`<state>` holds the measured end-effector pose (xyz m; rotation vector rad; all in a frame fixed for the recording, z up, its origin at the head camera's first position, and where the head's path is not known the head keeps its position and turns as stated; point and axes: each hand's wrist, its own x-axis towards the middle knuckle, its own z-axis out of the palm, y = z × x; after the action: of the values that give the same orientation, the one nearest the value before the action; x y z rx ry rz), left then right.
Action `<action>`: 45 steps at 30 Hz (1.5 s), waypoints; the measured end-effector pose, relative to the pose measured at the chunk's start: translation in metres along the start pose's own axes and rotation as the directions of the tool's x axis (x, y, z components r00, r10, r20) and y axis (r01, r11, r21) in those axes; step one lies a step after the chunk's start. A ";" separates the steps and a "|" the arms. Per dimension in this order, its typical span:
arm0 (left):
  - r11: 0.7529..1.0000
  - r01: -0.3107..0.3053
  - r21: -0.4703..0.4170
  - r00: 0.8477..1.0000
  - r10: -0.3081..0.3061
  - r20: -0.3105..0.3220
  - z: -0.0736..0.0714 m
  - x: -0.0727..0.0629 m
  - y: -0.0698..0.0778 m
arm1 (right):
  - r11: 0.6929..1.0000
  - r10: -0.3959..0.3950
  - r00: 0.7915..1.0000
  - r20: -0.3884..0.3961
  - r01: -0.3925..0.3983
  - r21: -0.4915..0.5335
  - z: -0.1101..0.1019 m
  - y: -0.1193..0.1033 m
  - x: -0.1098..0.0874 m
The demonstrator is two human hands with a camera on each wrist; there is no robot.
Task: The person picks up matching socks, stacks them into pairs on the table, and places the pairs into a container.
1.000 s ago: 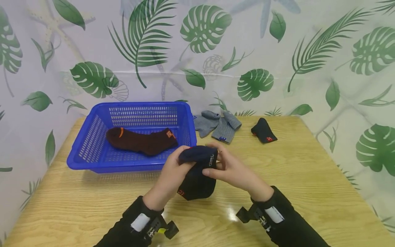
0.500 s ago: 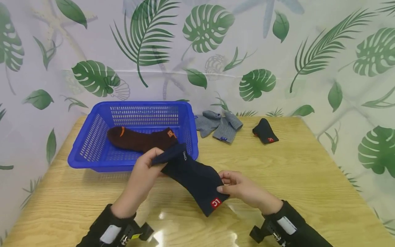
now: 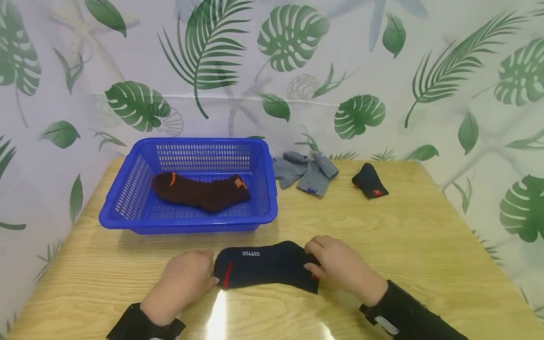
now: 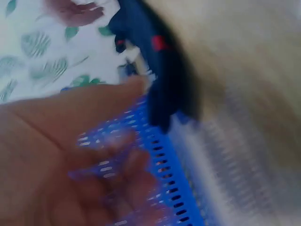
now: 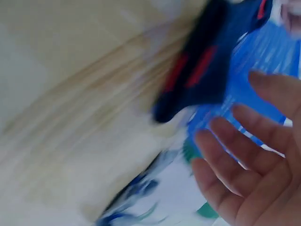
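A dark navy sock with a red toe stripe and the word COTTON lies stretched crosswise before the basket. My left hand is at its toe end, thumb tip by the edge. At the cuff, my right hand partly covers the red label in the head view. In the blurred right wrist view, the spread fingers stand apart from the sock. The left wrist view shows the thumb beside the sock, with the other fingers well away from the thumb.
Behind the navy sock stands a blue perforated basket holding a brown sock with orange marks. Two grey socks lie right of it. Farther right is a black folded sock. A leaf-patterned cloth backs the wooden table.
Held bunched by both hands, then pulled out at a slant, the navy sock now lies straight crosswise nearer the front. Both hands have moved to its ends, leaving the basket's front uncovered.
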<state>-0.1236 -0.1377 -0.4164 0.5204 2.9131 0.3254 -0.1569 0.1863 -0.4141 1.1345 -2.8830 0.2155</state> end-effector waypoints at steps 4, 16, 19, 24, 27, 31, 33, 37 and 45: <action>0.926 -0.308 0.219 0.942 0.329 -0.065 0.001 0.005 0.002 | 0.979 -0.134 0.981 0.143 0.154 -0.137 -0.003 -0.016 -0.004; 0.910 -0.356 0.211 0.900 0.394 -0.183 0.017 0.020 -0.004 | 0.938 -0.092 0.969 0.230 0.162 -0.307 0.006 -0.029 -0.003; 0.954 -0.294 0.051 0.936 0.299 -0.188 0.016 0.020 -0.010 | 0.993 -0.019 0.983 0.180 0.041 -0.115 0.002 -0.021 -0.002; 0.954 -0.122 -0.274 0.980 0.072 -0.186 0.014 0.017 -0.024 | 0.894 0.152 0.982 0.112 -0.185 0.407 -0.008 -0.003 0.000; 0.831 -0.028 -0.555 0.993 -0.039 -0.108 0.013 0.018 -0.029 | 0.702 0.274 0.949 0.157 -0.309 0.641 -0.009 0.004 0.002; 0.737 0.045 -0.674 0.993 -0.108 -0.052 0.010 0.029 -0.032 | 0.519 0.365 0.903 0.228 -0.400 0.755 -0.003 0.013 0.011; 0.797 0.051 -0.601 0.990 -0.120 -0.076 0.008 0.034 -0.031 | 0.517 0.383 0.893 0.235 -0.418 0.747 0.001 0.017 0.017; 0.957 0.081 -0.278 0.979 -0.128 -0.156 0.005 0.034 -0.016 | 0.795 0.344 0.933 0.104 -0.349 0.496 0.005 0.014 0.022; 0.994 -0.096 0.060 0.995 0.094 0.043 0.014 0.026 0.033 | 0.994 -0.063 0.973 0.221 0.042 0.099 0.014 -0.013 0.026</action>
<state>-0.1345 -0.0955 -0.4249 0.6690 2.8733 0.2344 -0.1662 0.1574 -0.4246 1.3302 -3.0609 0.2374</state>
